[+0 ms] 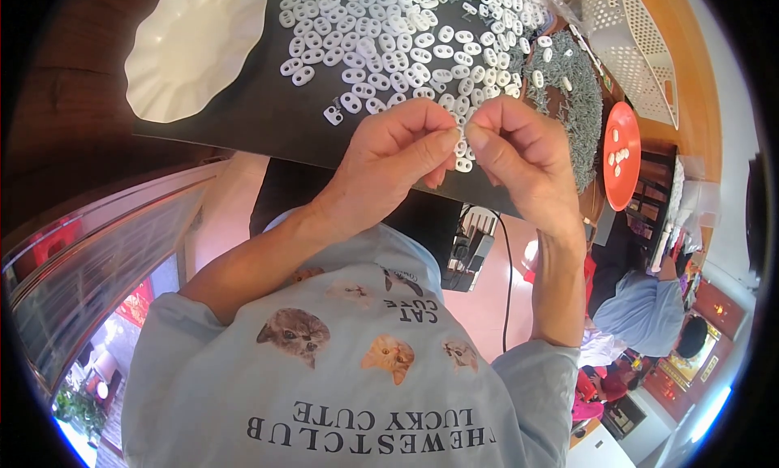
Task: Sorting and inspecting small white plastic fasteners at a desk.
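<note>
My left hand (396,150) and my right hand (526,158) meet over the near edge of the dark board (243,115). Thumb and forefinger are pinched on each, the tips almost touching. Whatever lies between them is hidden or too small to name. Just beyond my fingers spread many small white oval pieces (398,60), each with two holes. One white piece (333,115) to the left of my left hand has a small grey part stuck in it. Right of my right hand is a heap of thin grey screw-like parts (580,115).
A white scalloped dish (191,50) stands at the far left. An orange-red plate (621,180) with several white pieces sits on the right, below white perforated baskets (637,50). A black cable (508,281) hangs below the board. Another person (649,310) is at the lower right.
</note>
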The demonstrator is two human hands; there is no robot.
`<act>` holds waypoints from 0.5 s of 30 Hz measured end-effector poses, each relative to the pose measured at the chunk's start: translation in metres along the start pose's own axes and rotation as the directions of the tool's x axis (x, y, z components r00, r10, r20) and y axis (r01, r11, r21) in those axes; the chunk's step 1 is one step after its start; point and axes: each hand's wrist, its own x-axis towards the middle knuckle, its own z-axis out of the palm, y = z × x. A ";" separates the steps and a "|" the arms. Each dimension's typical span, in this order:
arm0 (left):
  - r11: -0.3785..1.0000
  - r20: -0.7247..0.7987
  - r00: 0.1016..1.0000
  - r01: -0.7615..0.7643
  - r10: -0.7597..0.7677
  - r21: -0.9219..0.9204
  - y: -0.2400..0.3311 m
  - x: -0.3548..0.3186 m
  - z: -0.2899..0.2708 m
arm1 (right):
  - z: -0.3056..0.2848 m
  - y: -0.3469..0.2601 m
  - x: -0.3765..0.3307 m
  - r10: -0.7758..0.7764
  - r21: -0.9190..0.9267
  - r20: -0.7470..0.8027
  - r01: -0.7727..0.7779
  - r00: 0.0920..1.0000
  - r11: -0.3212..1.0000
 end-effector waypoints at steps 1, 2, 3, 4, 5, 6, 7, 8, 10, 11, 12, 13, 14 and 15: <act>1.000 -0.017 1.000 -0.003 0.004 0.025 0.000 -0.001 0.000 | 0.002 0.000 0.000 0.018 0.029 0.001 -0.018 1.000 0.999; 1.000 -0.017 1.000 -0.002 0.003 0.025 0.000 -0.002 0.001 | 0.003 0.000 -0.001 0.037 0.057 0.002 -0.037 0.999 0.998; 1.000 -0.033 0.999 -0.010 0.010 0.024 -0.001 -0.003 0.002 | 0.003 0.000 -0.002 0.038 0.057 0.002 -0.038 0.999 0.998; 1.000 -0.049 0.999 -0.017 0.018 0.024 0.000 -0.004 0.003 | 0.004 0.001 -0.003 -0.002 0.005 0.003 0.001 1.000 1.000; 1.000 -0.052 0.998 -0.017 0.018 0.026 0.000 -0.004 0.003 | 0.005 0.002 -0.004 -0.042 -0.045 0.008 0.042 0.999 0.998; 0.999 -0.033 0.999 -0.013 0.014 0.040 0.001 -0.005 0.002 | 0.006 0.003 -0.005 -0.043 -0.044 0.011 0.043 0.999 0.998; 0.998 -0.014 1.000 -0.009 0.010 0.055 0.002 -0.005 0.001 | 0.007 0.004 -0.005 -0.080 -0.086 -0.003 0.079 0.997 0.993; 0.999 -0.011 1.000 -0.008 0.009 0.054 0.003 -0.005 0.002 | 0.008 0.004 -0.007 -0.115 -0.132 -0.020 0.112 0.993 0.985; 0.996 0.010 1.000 0.023 -0.024 0.090 0.006 -0.005 0.002 | 0.007 0.008 -0.008 -0.147 -0.140 -0.009 0.145 0.989 0.979; 0.996 0.012 1.000 0.022 -0.023 0.091 0.007 -0.005 0.000 | 0.007 0.009 -0.008 -0.182 -0.144 0.008 0.182 0.983 0.973; 0.990 0.027 0.998 0.053 -0.057 0.128 0.007 -0.004 -0.002 | 0.007 0.009 -0.008 -0.184 -0.145 0.007 0.183 0.983 0.972; 0.983 0.041 0.995 0.084 -0.092 0.165 0.008 -0.003 -0.003 | 0.006 0.009 -0.008 -0.157 -0.125 0.013 0.157 0.987 0.980; 0.982 0.041 0.995 0.084 -0.092 0.167 0.008 -0.002 -0.004 | 0.006 0.010 -0.008 -0.130 -0.103 0.021 0.132 0.991 0.986; 0.988 0.056 0.994 0.082 -0.089 0.128 0.008 0.000 -0.005 | 0.005 0.008 -0.008 -0.131 -0.103 0.020 0.133 0.991 0.986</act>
